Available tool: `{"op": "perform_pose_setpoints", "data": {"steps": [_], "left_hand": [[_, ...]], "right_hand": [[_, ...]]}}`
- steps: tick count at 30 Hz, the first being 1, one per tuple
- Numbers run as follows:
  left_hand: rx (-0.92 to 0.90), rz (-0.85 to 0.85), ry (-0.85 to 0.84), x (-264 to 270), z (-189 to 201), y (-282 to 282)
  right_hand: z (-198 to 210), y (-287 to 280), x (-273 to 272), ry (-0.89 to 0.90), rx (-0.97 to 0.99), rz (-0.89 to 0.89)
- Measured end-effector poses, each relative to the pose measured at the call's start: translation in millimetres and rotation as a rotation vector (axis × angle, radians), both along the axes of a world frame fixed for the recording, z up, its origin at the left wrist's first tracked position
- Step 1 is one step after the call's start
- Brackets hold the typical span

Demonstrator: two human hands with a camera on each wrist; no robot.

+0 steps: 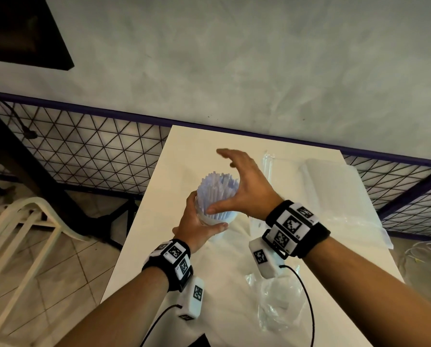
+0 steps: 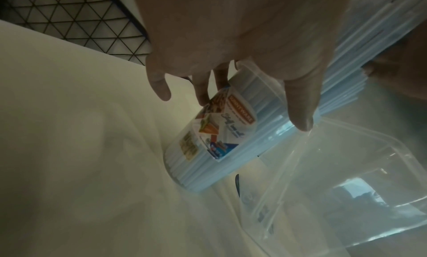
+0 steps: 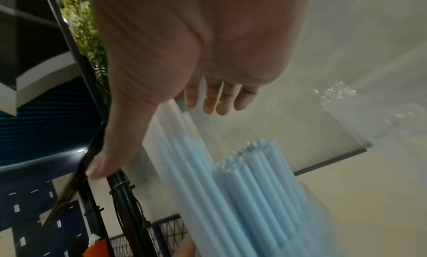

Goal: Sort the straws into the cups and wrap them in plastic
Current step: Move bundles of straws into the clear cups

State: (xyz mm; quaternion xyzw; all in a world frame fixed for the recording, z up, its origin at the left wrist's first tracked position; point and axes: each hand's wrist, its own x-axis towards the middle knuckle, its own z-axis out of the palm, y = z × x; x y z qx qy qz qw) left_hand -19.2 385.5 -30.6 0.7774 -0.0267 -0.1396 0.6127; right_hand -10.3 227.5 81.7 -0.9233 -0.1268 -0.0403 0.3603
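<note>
**Cup of straws held over the counter**

The left hand [image 1: 196,227] grips a clear plastic cup [image 2: 215,133] with a colourful printed label, fingers and thumb curled round its lower body. The cup is packed with a bundle of pale blue plastic straws [image 1: 218,194] that stand well above its rim and fan out slightly at the top. In the left wrist view the cup is tilted, with its base close to the white counter [image 1: 139,246]; whether it touches the counter cannot be told.

The right hand [image 1: 244,186] is spread wide around the upper part of the straws, holding nothing. Its thumb lies against the near side of the bundle, while its fingers arch over the far side, apart from the straw tips.

On the counter just to the right of the cup sits a clear plastic lidded container [image 2: 346,188]. A crumpled sheet of clear plastic film [image 1: 277,304] lies nearer the person, and a flat stack of clear plastic bags [image 1: 334,186] lies toward the far right edge.

A black triangular wire mesh fence [image 1: 84,146] runs behind the counter.
</note>
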Motion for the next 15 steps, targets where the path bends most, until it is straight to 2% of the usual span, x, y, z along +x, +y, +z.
{"op": "perform_pose_setpoints", "data": {"steps": [2, 4, 8, 12, 15], "left_hand": [[-0.011, -0.007, -0.002, 0, -2, 0], [-0.027, -0.016, -0.026, 1, -2, 0], [-0.07, -0.036, -0.054, 1, 2, -4], [-0.062, -0.029, -0.076, 2, -3, -1], [-0.052, -0.021, -0.055, 3, -6, 0]], "right_hand": [[4, 1, -5, -0.118, -0.017, 0.036], [0, 7, -10, -0.241, -0.134, 0.114], [-34, 13, -13, -0.372, -0.378, 0.217], [-53, 8, -7, -0.469, -0.38, 0.209], [-48, 7, -5, -0.416, -0.201, 0.133]]}}
